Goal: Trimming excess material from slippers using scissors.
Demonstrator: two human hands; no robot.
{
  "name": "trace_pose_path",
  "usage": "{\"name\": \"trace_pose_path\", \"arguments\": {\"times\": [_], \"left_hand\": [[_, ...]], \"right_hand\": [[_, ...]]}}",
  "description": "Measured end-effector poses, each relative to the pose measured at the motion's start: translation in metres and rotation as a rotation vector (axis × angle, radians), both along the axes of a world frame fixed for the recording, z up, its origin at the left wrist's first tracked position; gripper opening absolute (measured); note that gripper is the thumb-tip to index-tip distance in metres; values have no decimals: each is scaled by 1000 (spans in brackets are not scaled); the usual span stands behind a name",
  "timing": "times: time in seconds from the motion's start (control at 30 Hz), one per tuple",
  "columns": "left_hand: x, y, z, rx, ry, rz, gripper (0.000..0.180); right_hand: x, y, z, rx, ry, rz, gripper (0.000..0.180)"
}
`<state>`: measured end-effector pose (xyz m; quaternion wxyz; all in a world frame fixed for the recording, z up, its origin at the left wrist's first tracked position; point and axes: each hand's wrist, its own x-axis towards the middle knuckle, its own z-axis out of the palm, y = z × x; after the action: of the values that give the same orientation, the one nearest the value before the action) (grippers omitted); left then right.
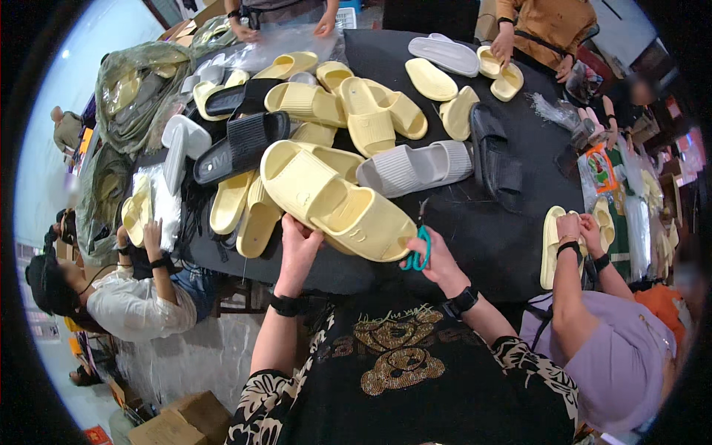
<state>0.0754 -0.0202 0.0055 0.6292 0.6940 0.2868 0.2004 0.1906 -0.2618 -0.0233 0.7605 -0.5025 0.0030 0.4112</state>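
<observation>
A pale yellow slide slipper (337, 196) lies tilted in front of me, and the edge of another yellow one shows beneath it. My left hand (298, 248) grips its near side, thumb on the rim. At the slipper's right end, my right hand (439, 261) is closed round the teal handles of small scissors (423, 241); their dark blades point away from me. The fingers of that hand are close to the slipper's tip, and whether they also grip it I cannot tell. Just beyond sits a grey ribbed slide (415, 169).
More yellow slides (369, 122) and black slides (241, 148) are heaped on the dark table (475, 252). Co-workers handle slippers at the left, right and far sides. A green plastic sack (141, 89) bulges at the far left; cardboard boxes (182, 423) stand on the floor.
</observation>
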Motion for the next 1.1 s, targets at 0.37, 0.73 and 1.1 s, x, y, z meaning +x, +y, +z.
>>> {"name": "trace_pose_path", "arguments": {"times": [0.37,0.73,1.1], "left_hand": [[31,6,-19,71,94,-212,52],[73,56,-72,-435,120,235,45],[94,76,-87,-869,-193,210,55]], "right_hand": [[59,-26,21,272,-47,-583,36],[44,-19,0,20,-124,-310,30],[5,7,-5,-220,-182,239,35]]}}
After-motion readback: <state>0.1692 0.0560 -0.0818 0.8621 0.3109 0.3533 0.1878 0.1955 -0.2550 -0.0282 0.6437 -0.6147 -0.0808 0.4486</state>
